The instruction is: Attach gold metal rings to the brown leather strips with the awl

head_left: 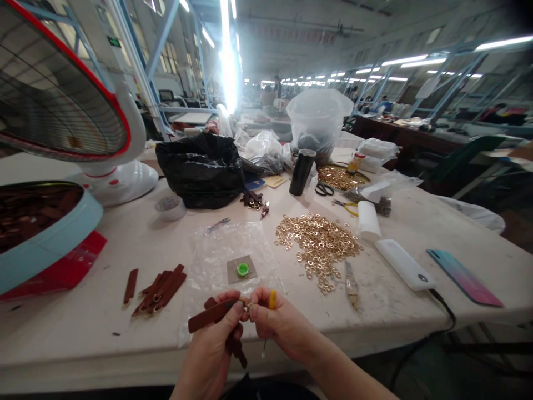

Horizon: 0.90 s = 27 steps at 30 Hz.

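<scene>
Brown leather straps are gripped in my left hand, fanned out with some hanging below the palm. My right hand meets it at the fingertips, pinching a small gold metal piece at a strap's end; its exact shape is hidden. A yellow handle juts up from my right fingers, with a thin tip showing under the hand. Just beyond lies a grey-brown card with a bright green round lid on clear plastic. To the left rests a pile of brown straps; to the right spreads a heap of gold rings.
A white-based fan and a light-blue tub of brown straps stand left. Behind are a black plastic bag, a black cylinder and scissors. A white power bank and a phone lie right.
</scene>
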Motion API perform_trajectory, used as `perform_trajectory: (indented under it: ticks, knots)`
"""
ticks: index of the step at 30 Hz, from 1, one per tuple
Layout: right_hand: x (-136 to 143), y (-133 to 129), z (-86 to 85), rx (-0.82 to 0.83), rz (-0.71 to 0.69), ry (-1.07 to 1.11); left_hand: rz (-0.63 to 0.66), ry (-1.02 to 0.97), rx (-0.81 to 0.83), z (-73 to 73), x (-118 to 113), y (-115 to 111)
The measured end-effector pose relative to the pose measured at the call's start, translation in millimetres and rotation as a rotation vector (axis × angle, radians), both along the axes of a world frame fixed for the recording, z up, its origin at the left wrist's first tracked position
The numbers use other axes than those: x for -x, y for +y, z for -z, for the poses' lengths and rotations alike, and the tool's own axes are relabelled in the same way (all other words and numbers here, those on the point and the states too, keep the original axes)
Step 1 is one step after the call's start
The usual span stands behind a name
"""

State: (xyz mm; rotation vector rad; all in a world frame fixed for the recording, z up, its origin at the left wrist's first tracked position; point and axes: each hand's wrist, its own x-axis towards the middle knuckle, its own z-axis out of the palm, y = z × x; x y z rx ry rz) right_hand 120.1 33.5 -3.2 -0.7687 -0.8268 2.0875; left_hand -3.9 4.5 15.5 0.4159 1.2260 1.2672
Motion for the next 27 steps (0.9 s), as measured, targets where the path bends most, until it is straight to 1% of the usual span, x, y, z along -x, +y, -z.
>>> perform_trajectory:
  ticks: [4,6,8,10,12,15,18,20,22,24,27]
  knots:
    - [-1,-1,1.3,0.043,-0.001,0.010,0.068,0.011,0.013,-2.5,0,-3]
    - [-1,-2,0.7,0.018,0.009,-0.028,0.092,0.022,0.003,-3.4,1,-4]
    - [-2,-2,-0.2,-0.093,0.077,-0.152,0.096,0.056,-0.012,-3.6,2,-5]
    - [-5,-1,-0.8,-0.250,0.140,-0.322,0.088,0.112,-0.027,-3.1,3,-5]
    - [-8,-1,-0.8,-0.368,0.133,-0.437,0.091,0.168,-0.035,-2.3,4,-4]
    - [-11,-2,0.4,-0.451,0.078,-0.488,0.125,0.219,-0.040,-1.9,4,-2]
    - [-11,-3,0.5,-0.522,0.064,-0.547,0.159,0.304,-0.045,-3.5,3,-2]
    - [-10,-4,-0.9,-0.545,0.065,-0.585,0.162,0.376,-0.050,-5.0,3,-1]
    - [-9,-4,-2.7,-0.547,0.056,-0.601,0.162,0.405,-0.050,-6.0,4,-1]
    - [-8,-3,-4.1,-0.535,0.051,-0.604,0.170,0.378,-0.041,-5.9,5,-1]
    - [-6,-3,-4.6,-0.485,0.076,-0.621,0.174,0.255,-0.018,-4.3,7,-2]
